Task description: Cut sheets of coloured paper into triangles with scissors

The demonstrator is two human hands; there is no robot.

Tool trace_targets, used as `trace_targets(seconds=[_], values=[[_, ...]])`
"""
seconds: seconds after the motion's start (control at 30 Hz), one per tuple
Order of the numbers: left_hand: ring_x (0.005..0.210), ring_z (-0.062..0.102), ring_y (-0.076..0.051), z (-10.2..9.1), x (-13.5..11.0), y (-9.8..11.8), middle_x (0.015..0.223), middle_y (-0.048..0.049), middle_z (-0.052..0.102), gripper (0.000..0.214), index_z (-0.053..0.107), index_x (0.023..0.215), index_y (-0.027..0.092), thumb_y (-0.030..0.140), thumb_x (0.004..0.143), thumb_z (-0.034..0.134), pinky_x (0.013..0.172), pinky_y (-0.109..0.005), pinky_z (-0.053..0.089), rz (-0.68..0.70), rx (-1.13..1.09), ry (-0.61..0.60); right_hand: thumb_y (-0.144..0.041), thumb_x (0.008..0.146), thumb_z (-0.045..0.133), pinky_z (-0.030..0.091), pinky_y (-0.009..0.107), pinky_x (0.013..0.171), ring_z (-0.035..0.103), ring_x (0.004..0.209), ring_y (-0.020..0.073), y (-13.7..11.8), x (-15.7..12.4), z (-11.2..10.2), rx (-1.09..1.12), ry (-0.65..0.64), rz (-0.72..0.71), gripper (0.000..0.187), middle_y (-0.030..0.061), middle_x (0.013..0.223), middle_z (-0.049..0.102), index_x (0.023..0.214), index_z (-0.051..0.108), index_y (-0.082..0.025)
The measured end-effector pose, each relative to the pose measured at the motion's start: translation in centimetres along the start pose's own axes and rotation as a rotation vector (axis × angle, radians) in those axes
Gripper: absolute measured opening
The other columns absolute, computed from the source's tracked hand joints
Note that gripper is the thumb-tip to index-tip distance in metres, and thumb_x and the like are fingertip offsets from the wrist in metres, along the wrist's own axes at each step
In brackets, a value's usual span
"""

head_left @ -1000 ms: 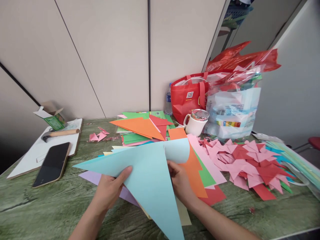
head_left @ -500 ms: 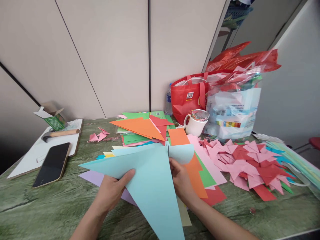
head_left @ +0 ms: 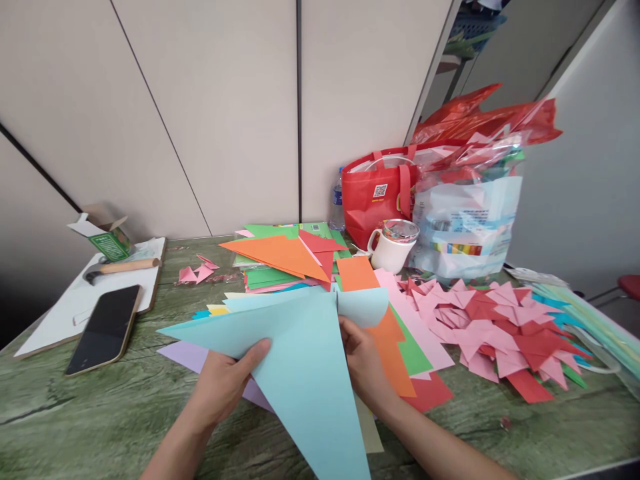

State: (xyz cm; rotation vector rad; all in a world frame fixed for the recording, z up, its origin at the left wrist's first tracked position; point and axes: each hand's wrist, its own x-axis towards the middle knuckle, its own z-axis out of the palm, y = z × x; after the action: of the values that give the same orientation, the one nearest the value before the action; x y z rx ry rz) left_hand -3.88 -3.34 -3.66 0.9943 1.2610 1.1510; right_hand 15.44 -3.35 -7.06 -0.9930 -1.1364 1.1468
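Observation:
A large sheet of light blue paper (head_left: 305, 360), folded along its upper left, is held up over the table. My left hand (head_left: 225, 380) pinches its left side, thumb on top and fingers beneath. At the sheet's right edge my right hand (head_left: 363, 357) is closed, its fingers curled and partly hidden behind the paper. Whatever it grips cannot be made out; a thin dark edge (head_left: 337, 301) shows just above it, where a curled light blue flap (head_left: 364, 307) parts from the sheet. Under the hands lie lilac paper (head_left: 185, 355) and orange paper (head_left: 393, 360).
Folded pink and red paper pieces (head_left: 490, 327) are heaped at right. Behind stand a white mug (head_left: 394, 252), a red bag (head_left: 373, 207), a plastic bag (head_left: 465, 227) and a bottle (head_left: 337, 203). A phone (head_left: 104, 330) and hammer (head_left: 123, 267) lie left, near a small box (head_left: 107, 240).
Almost nothing differs. The lower tip of the light blue sheet has shifted very slightly; both hands keep their places.

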Motion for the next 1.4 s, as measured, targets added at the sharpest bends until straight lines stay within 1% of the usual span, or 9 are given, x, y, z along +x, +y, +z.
trace_targets(seconds=[0.13,0.3,0.47,0.63,0.83,0.97,1.13,1.27,1.4], values=[[0.104,0.057,-0.031,0.0,0.1,-0.1,0.101,-0.0115,0.07,0.043,0.065,0.095,0.015,0.038,0.06,0.074,0.082,-0.04,0.05,-0.015,-0.002,0.005,-0.01,0.064,0.059,0.047,0.023,0.056,0.058,0.06,0.0142,0.0,0.0,0.0,-0.005,0.004,-0.01,0.017,-0.0012,0.068,0.065,0.079,0.061,-0.018],[0.102,0.059,-0.032,0.1,0.1,0.0,0.098,-0.0119,0.07,0.048,0.063,0.1,0.015,0.038,0.06,0.074,0.083,-0.042,0.05,-0.004,0.005,0.009,-0.01,0.062,0.06,0.047,0.022,0.054,0.058,0.058,0.0137,-0.4,0.0,0.1,-0.011,0.026,-0.002,0.02,-0.0008,0.067,0.066,0.08,0.063,-0.017],[0.105,0.057,-0.032,0.2,0.0,0.1,0.1,-0.0123,0.07,0.049,0.062,0.102,0.014,0.037,0.06,0.074,0.083,-0.042,0.05,0.0,-0.013,0.008,-0.01,0.061,0.059,0.045,0.021,0.05,0.053,0.051,0.0117,-0.7,0.1,0.2,-0.025,0.036,0.0,0.015,-0.0035,0.058,0.061,0.073,0.062,-0.018],[0.103,0.059,-0.031,0.0,0.0,-0.2,0.103,-0.0116,0.069,0.048,0.064,0.1,0.015,0.038,0.06,0.074,0.083,-0.041,0.05,-0.002,0.012,0.013,-0.008,0.059,0.059,0.042,0.02,0.048,0.049,0.049,0.0106,-0.8,0.1,0.3,-0.016,0.044,0.006,0.015,-0.0047,0.055,0.058,0.069,0.062,-0.019],[0.1,0.06,-0.031,0.1,0.1,-0.1,0.099,-0.0118,0.07,0.056,0.06,0.109,0.015,0.036,0.059,0.074,0.084,-0.043,0.049,0.024,-0.013,0.015,-0.005,0.057,0.057,0.039,0.019,0.046,0.046,0.047,0.0091,-1.2,0.1,0.4,0.038,0.047,0.027,0.015,-0.0058,0.052,0.055,0.063,0.061,-0.018],[0.098,0.061,-0.031,0.1,0.0,0.0,0.097,-0.0113,0.07,0.058,0.058,0.112,0.016,0.036,0.06,0.074,0.084,-0.044,0.049,0.012,-0.033,0.014,-0.004,0.056,0.056,0.037,0.017,0.045,0.045,0.047,0.0085,-1.2,0.1,0.4,0.057,0.044,0.042,0.017,-0.0059,0.052,0.054,0.064,0.062,-0.018],[0.105,0.057,-0.031,0.1,0.0,-0.1,0.101,-0.0113,0.07,0.055,0.059,0.111,0.016,0.035,0.061,0.074,0.086,-0.042,0.049,0.023,-0.04,0.009,-0.004,0.055,0.054,0.034,0.017,0.043,0.041,0.046,0.0081,-1.1,0.0,0.3,0.071,0.046,0.058,0.015,-0.0069,0.049,0.05,0.06,0.059,-0.018],[0.105,0.057,-0.03,0.2,0.0,0.1,0.102,-0.0111,0.069,0.057,0.058,0.112,0.016,0.033,0.06,0.075,0.087,-0.04,0.048,0.027,-0.067,0.016,-0.006,0.057,0.053,0.033,0.017,0.043,0.041,0.047,0.0078,-0.8,0.0,0.2,0.029,0.045,0.054,0.016,-0.0064,0.051,0.05,0.065,0.061,-0.017],[0.101,0.06,-0.029,0.5,0.4,0.6,0.102,-0.0109,0.069,0.064,0.058,0.113,0.016,0.029,0.054,0.079,0.084,-0.038,0.05,0.058,-0.195,0.096,-0.013,0.064,0.055,0.029,0.017,0.04,0.037,0.042,0.0064,-0.6,0.1,0.2,0.016,0.04,0.049,0.005,-0.0082,0.045,0.041,0.066,0.056,-0.017]])
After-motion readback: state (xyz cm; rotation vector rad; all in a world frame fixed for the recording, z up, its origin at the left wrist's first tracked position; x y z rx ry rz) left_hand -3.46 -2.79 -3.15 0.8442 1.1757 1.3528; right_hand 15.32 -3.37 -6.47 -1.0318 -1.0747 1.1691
